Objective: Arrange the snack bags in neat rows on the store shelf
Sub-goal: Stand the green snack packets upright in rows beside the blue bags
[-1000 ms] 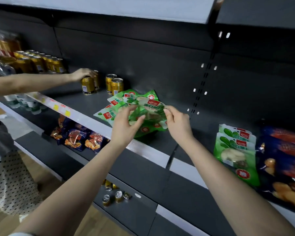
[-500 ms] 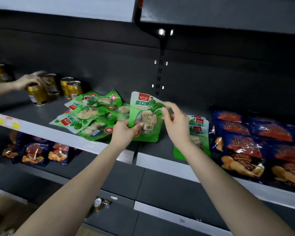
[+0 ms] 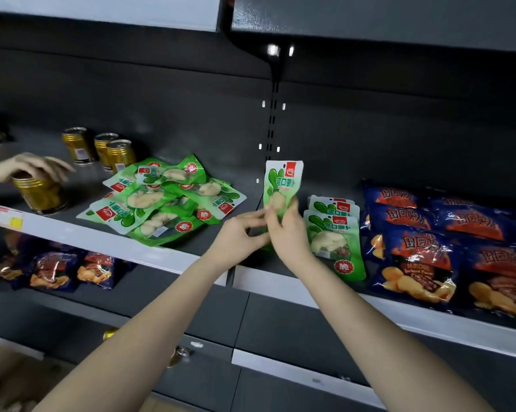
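Fingers of the right hand pinch the lower half of a green printed plastic snack bag. Those of the left hand pinch its bottom edge from the other side. The bag stands upright above the grey metal store shelf, not yet set down.

A second ago it was over the loose heap of matching green bags. Half a second ago it faced the camera, midway along. It is now turned narrower and held just beside the short overlapped row of green bags.

Judgement: the bag is in transfer and placing it on that row is the step in hand. The heap remains unsorted.

Right of the row lie dark blue crisp bags, in rows. Behind the heap stand gold tin cans. At far left another person's hand rests on a single gold can. A lower shelf carries more blue bags.
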